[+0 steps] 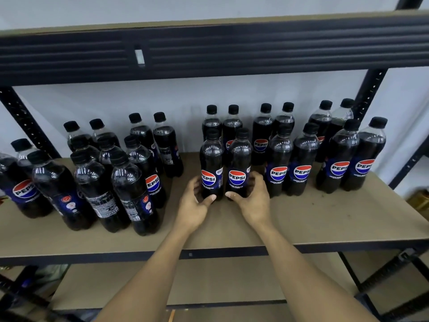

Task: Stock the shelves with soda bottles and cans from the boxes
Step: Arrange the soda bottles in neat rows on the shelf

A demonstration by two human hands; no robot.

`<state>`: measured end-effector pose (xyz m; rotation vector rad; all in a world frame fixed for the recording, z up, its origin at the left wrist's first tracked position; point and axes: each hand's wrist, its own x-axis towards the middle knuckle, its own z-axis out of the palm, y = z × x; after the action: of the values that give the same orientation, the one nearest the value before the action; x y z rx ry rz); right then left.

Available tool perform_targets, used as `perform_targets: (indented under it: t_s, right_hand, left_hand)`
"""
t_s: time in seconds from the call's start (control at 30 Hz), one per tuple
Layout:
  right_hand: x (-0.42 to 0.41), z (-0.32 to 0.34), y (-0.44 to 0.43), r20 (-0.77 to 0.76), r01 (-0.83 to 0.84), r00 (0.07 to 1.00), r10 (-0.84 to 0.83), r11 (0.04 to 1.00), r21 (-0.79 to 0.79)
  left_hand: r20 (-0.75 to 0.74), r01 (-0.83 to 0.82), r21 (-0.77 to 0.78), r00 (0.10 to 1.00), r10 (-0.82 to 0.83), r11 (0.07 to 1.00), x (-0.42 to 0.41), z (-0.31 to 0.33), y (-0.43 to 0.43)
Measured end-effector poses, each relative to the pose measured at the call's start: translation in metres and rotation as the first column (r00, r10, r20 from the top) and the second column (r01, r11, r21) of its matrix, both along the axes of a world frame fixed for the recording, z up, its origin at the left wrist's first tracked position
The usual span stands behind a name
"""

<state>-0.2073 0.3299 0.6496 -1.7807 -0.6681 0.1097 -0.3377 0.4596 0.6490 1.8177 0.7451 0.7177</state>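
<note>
left grip [197, 201]: i clamp it low on the left bottle [211, 166].
right grip [253, 196]: clamped low on the right bottle [239, 163], just beside.
axis: both upright; rear bottles [232, 126] straight behind them.

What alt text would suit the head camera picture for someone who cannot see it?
A person's left hand and right hand each hold the base of an upright cola bottle, the left bottle and the right bottle side by side, on a tan shelf. More black-capped bottles stand in clusters behind and to both sides.
</note>
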Motion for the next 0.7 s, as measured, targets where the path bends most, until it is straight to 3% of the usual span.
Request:
perform_targets:
  t_s: [0.23, 0.6, 0.7]
  right_hand:
    - [0.012, -0.005, -0.012, -0.166, -0.161, 0.972, 0.163, 0.987, 0.028]
    - [0.024, -0.006, -0.008, -0.153, -0.174, 0.973, 0.172, 0.985, -0.001]
    - [0.018, -0.005, -0.007, -0.121, -0.123, 0.985, 0.122, 0.992, 0.005]
  left_hand:
    - [-0.007, -0.045, 0.03, 0.999, 0.045, 0.999, 0.0, -0.004, -0.002]
    - [0.035, -0.17, 0.132, 0.985, 0.167, 0.976, 0.018, -0.001, -0.014]
    - [0.036, -0.126, 0.077, 0.992, 0.123, 0.989, 0.019, -0.001, -0.014]
